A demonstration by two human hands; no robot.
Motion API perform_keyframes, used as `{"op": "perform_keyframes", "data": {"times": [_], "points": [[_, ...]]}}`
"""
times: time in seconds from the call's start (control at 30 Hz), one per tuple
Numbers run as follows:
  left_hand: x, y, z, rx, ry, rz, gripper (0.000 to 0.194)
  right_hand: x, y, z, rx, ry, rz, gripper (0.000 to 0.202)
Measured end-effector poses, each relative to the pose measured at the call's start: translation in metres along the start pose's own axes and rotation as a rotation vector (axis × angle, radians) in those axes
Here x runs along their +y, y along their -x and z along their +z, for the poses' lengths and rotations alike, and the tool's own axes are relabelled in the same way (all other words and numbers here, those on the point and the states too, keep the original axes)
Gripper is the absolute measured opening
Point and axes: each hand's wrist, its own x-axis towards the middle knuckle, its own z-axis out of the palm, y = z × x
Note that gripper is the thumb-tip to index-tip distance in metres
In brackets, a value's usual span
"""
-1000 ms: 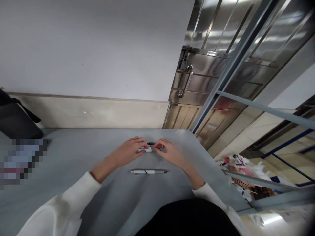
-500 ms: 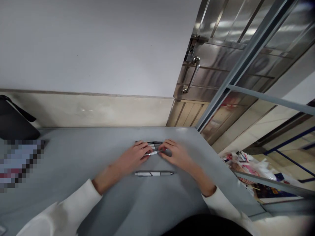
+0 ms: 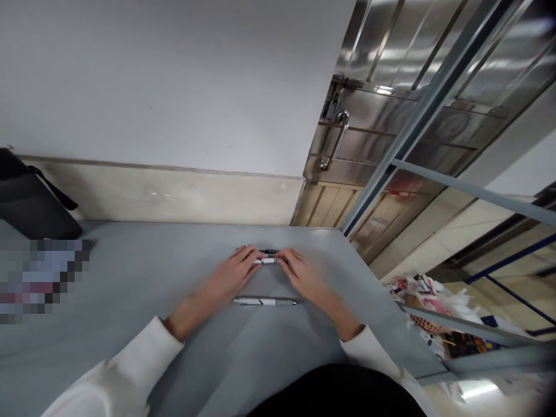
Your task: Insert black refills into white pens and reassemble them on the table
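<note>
A white and grey pen (image 3: pixel 266 260) lies crosswise between my two hands, close against other pens behind it. My left hand (image 3: pixel 240 265) has its fingers closed on the pen's left end. With thumb and fingers, my right hand (image 3: pixel 299 268) pinches the right end. Just behind is a dark pen (image 3: pixel 270 251), partly covered by my fingers at both ends. Nearer to me a separate white and grey pen (image 3: pixel 266 301) rests on the grey table (image 3: pixel 182 249), its tip pointing right. Neither hand touches that one.
A black case with a strap (image 3: pixel 41 200) stands at the table's left, by a blurred-out flat item (image 3: pixel 43 278). A wall (image 3: pixel 174 87) rises behind the table. To the right are a metal frame post (image 3: pixel 373 185), a steel door (image 3: pixel 365 121) and a heap of bags (image 3: pixel 434 295).
Both hands have moved the held pen slightly away from me, up against the pens behind. The view has shifted a little, and the nearer pen still lies apart.
</note>
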Motion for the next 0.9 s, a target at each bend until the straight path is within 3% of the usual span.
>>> {"op": "perform_keyframes", "data": {"times": [0.17,0.47,0.77,0.9], "points": [[-0.002,0.001,0.001,-0.023,0.065,-0.041,0.031,-0.002,0.0,0.003,-0.017,0.198,-0.075,0.029],[-0.001,0.0,-0.008,-0.033,0.224,-0.26,0.035,-0.007,-0.003,0.014,-0.035,0.51,-0.147,0.028],[-0.006,0.001,-0.005,-0.09,0.324,-0.393,0.048,-0.007,-0.003,0.017,-0.035,0.6,-0.234,0.027],[-0.002,0.005,-0.004,-0.023,0.294,-0.316,0.047,-0.01,-0.002,0.007,-0.029,0.51,-0.241,0.025]]}}
